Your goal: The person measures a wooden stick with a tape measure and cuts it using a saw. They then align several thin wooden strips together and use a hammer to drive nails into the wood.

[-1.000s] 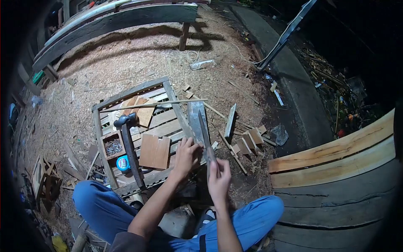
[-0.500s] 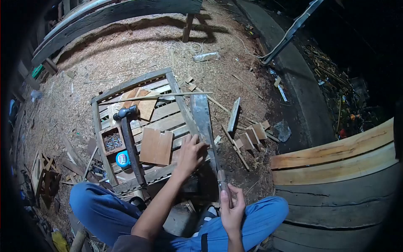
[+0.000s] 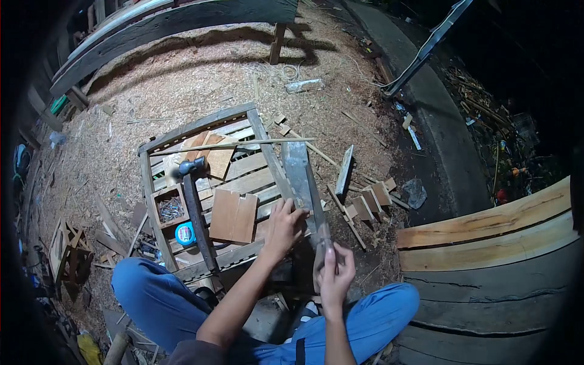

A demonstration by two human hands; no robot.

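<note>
My right hand (image 3: pixel 336 277) is wrapped round the brown wooden handle (image 3: pixel 320 258) of a long tool with a grey metal blade (image 3: pixel 316 204), which looks like a handsaw. The blade points away from me, beside a grey board (image 3: pixel 295 159). Close to the blade's left side, at the slatted frame's right edge, is my left hand (image 3: pixel 286 228), its fingers curled and pinched together; I cannot tell what is between them. A notched wooden piece (image 3: pixel 233 216) lies just left of this hand on the slatted wooden frame (image 3: pixel 263 131). Further left rests a hammer (image 3: pixel 198 213).
On the frame are a nail box (image 3: pixel 170 207), a blue tape measure (image 3: pixel 185 233) and a thin stick (image 3: pixel 243 143). Small wooden blocks (image 3: pixel 372 201) lie on the ground to the right. Wide planks (image 3: pixel 486 237) stand at far right, a bench (image 3: pixel 182 30) at the back.
The tool in my right hand has turned and risen slightly, showing more of its blade and handle face. My left hand has shifted a little, its fingers drawn closer together. The view has moved slightly.
</note>
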